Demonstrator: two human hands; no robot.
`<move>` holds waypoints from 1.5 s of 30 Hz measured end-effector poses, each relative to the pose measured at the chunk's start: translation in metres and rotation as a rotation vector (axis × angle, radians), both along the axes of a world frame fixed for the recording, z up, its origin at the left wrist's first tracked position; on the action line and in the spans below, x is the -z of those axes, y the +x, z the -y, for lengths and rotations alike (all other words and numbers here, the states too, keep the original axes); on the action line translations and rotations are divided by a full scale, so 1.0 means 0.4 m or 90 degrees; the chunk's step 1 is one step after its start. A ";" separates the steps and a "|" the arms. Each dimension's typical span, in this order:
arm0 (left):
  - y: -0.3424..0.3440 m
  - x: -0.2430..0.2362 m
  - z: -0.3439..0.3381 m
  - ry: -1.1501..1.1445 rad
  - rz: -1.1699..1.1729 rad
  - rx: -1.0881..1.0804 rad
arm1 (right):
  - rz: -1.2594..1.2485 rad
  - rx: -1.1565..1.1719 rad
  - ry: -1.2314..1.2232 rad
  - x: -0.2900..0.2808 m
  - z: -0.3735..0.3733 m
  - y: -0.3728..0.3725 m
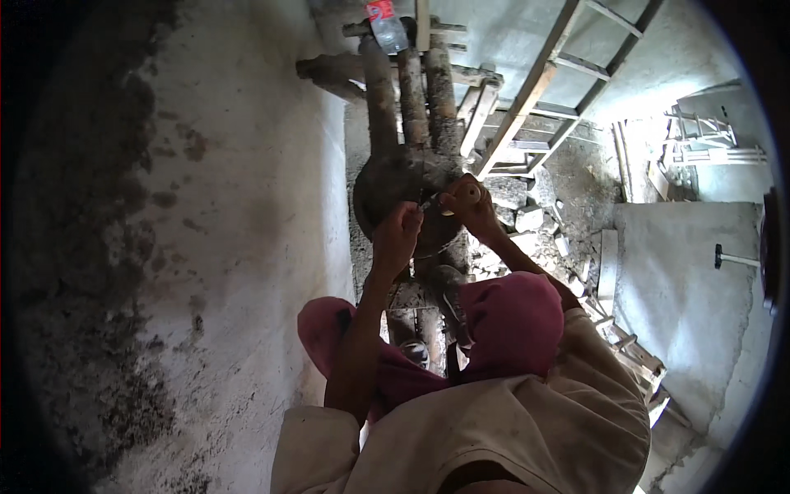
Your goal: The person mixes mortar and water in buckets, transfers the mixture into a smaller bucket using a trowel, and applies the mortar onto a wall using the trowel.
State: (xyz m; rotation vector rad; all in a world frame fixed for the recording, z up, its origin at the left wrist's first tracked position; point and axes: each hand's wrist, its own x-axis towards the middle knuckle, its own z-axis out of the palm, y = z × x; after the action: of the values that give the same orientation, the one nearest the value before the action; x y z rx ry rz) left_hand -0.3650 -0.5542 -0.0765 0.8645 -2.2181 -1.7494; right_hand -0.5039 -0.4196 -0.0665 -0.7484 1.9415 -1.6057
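My left hand (398,237) is closed, its thumb and fingers pinched together over a dark round basin (368,198). What it pinches, if anything, is too small to make out. Beside it, my right hand (477,216) is wrapped round a pale, wooden-looking handle (468,194) whose round end shows a dark spot in its middle. A small shiny bit shows between the two hands, but its shape is unclear. The basin, stained with grey mortar, rests on or against several rough poles (413,99).
A plastic bottle (388,33) with a red label stands at the poles' far end. A wooden ladder (535,78) leans at the right, with rubble (529,219) below. A plastered wall (239,206) rises close on my left. Farther right is a hammer-like tool (735,258).
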 end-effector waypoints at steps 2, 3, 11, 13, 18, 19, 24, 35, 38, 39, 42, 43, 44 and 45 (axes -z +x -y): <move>0.002 -0.006 0.002 0.031 0.001 0.050 | 0.071 -0.130 -0.064 -0.001 -0.010 -0.035; 0.020 -0.007 0.004 0.032 0.006 0.036 | 0.066 -0.190 -0.029 -0.054 -0.008 -0.038; -0.101 -0.016 0.160 -0.324 -0.158 -0.141 | 0.223 -0.097 0.163 -0.213 0.100 -0.092; -0.143 -0.031 0.242 -0.377 -0.133 -0.145 | 0.280 -0.151 0.212 -0.165 0.137 -0.072; -0.251 0.002 0.327 -0.496 0.036 0.234 | 0.504 -0.068 0.107 -0.117 0.147 -0.080; -0.270 0.020 0.319 -0.433 0.083 0.268 | 0.532 -0.047 0.121 -0.086 0.139 -0.080; -0.325 0.070 0.285 -0.419 0.054 0.386 | 0.405 -0.113 0.140 -0.087 0.127 -0.079; -0.318 0.076 0.298 -0.511 0.103 0.285 | 0.396 -0.215 0.175 -0.074 0.097 -0.064; -0.244 0.043 0.290 -0.484 -0.045 0.097 | 0.026 -0.347 0.180 -0.045 0.085 -0.071; -0.196 0.023 0.280 -0.488 -0.066 0.048 | 0.104 -0.330 0.162 -0.068 0.077 -0.064; -0.107 -0.026 0.080 -0.085 -0.028 0.022 | 0.222 -0.228 0.027 -0.065 -0.021 -0.040; -0.077 -0.060 0.002 0.076 -0.050 0.038 | 0.078 -0.303 0.067 -0.080 -0.054 -0.052; -0.035 -0.070 -0.068 0.012 -0.042 0.017 | -0.071 -0.390 0.091 -0.106 -0.057 -0.050; -0.004 -0.062 -0.126 -0.049 -0.033 -0.002 | -0.090 -0.442 0.121 -0.111 -0.066 -0.050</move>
State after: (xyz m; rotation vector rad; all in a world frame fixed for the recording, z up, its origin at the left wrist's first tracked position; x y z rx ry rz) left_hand -0.3665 -0.5037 -0.0518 0.7958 -2.2337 -1.6545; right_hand -0.5241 -0.3932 -0.0223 -1.2999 1.6240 -0.9562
